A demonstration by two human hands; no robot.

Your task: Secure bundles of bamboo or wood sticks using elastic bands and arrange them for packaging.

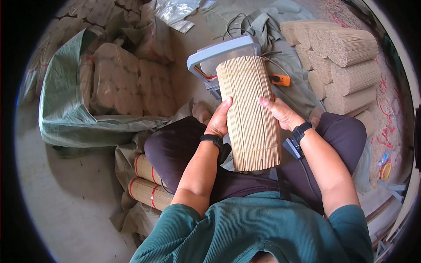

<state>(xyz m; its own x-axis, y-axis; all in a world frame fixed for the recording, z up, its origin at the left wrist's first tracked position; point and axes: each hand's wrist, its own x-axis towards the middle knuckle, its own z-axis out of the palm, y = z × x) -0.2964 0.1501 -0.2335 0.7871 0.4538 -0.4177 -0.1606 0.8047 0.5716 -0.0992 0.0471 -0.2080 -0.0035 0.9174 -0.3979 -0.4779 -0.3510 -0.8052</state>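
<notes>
A thick bundle of thin, pale wooden sticks (249, 118) is held up over my lap, between both hands. Yellowish bands run around it near its far and near ends. My left hand (220, 118) grips its left side, thumb on top and fingers hidden underneath. On the opposite side, my right hand (280, 113) presses its thumb against the sticks, its other fingers mostly out of sight behind the bundle. Just beyond the far end stands a device with a blue-grey frame (228, 45), partly covered by the bundle. A small orange and black object (280, 80) lies right of it.
Stacked stick bundles (353, 72) are at the far right. A green woven sack (61, 96) at the left holds plastic-wrapped bundles (116, 79). Red-banded bundles (151, 193) rest beside my left leg. Dark cables (239, 24) and grey-green cloth (267, 22) lie behind the device.
</notes>
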